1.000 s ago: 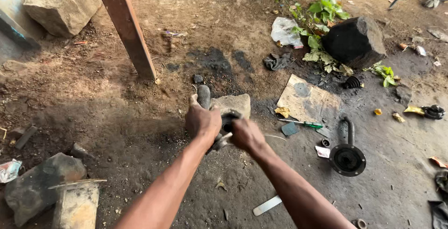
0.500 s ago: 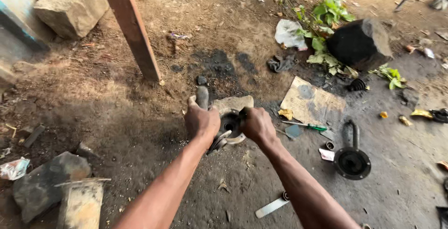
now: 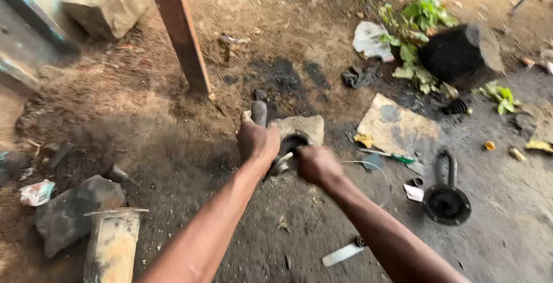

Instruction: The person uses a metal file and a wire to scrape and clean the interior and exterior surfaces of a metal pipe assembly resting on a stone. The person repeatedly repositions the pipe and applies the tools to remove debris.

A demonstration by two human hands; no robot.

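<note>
my left hand (image 3: 257,140) wrapped round a grimy metal shaft (image 3: 259,112), right hand (image 3: 317,165) clamped on the dark round joint (image 3: 292,144) over a flat stone (image 3: 302,127), fingertips hidden, joint mostly covered, dirt ground (image 3: 144,121)

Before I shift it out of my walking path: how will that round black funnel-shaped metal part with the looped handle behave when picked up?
The round black funnel-shaped metal part looks like thick cast metal, so probably heavy for its size and stiff. Its dark, oily-looking surface may be slippery. Resting on its wide round end on the dirt ground, it seems unlikely to roll.
</note>
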